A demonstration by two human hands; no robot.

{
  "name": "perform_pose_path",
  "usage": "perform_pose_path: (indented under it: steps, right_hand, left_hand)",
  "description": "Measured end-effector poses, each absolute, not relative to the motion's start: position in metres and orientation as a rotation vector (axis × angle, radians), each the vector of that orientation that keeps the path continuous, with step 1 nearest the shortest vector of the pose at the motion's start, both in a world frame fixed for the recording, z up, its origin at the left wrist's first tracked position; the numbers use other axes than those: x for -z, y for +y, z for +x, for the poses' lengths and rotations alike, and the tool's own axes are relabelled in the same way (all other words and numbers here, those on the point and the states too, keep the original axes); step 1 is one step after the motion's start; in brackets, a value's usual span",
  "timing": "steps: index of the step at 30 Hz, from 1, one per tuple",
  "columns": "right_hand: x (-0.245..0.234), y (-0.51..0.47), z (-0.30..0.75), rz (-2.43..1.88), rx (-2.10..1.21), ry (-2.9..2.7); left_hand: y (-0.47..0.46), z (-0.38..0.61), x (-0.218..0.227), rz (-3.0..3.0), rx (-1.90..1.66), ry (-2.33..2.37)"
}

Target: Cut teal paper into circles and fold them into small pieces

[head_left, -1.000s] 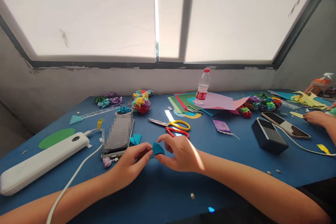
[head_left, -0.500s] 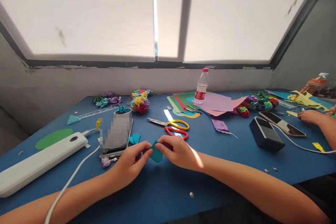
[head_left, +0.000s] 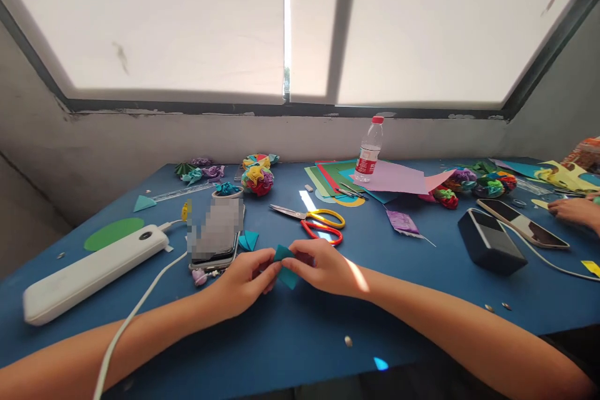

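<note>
A small folded piece of teal paper is pinched between both hands above the front middle of the table. My left hand grips its left edge with thumb and fingers closed. On the other side, my right hand has thumb and index finger closed on the upper right of it. Just beyond my right hand lie scissors with one yellow and one red handle, blades pointing left. Another folded teal paper piece rests beside the phone, left of the hands.
A white power bank trails a cable over my left forearm. Behind stand a bottle and coloured paper sheets. Crumpled paper flowers lie at the back. To the right are a black box, a second phone and another person's hand.
The view has shifted slightly, so most things sit a little further right. The teal paper is turned somewhat between my fingers, and a blue scrap or light patch now shows near the front edge.
</note>
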State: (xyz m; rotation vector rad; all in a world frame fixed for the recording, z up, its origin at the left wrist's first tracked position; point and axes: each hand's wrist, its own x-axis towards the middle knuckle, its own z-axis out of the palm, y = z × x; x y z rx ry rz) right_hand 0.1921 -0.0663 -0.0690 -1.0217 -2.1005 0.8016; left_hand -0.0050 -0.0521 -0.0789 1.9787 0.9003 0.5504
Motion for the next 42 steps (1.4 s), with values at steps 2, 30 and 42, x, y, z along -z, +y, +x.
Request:
perform_pose_path:
  steps: [2, 30, 42]
  right_hand:
    - [0.069, -0.065, 0.192, -1.025, -1.004, -2.041]
    - [0.072, -0.059, 0.193, -0.870, -1.387, -1.807]
    - [0.076, -0.063, 0.198, -0.706, -0.408, -2.205]
  left_hand:
    - [-0.052, -0.005, 0.078, 1.990, -0.580, 0.921]
    - [-0.048, -0.006, 0.072, 1.670, -0.487, 0.828]
    - [-0.044, -0.003, 0.070, 1.448, -0.555, 0.780]
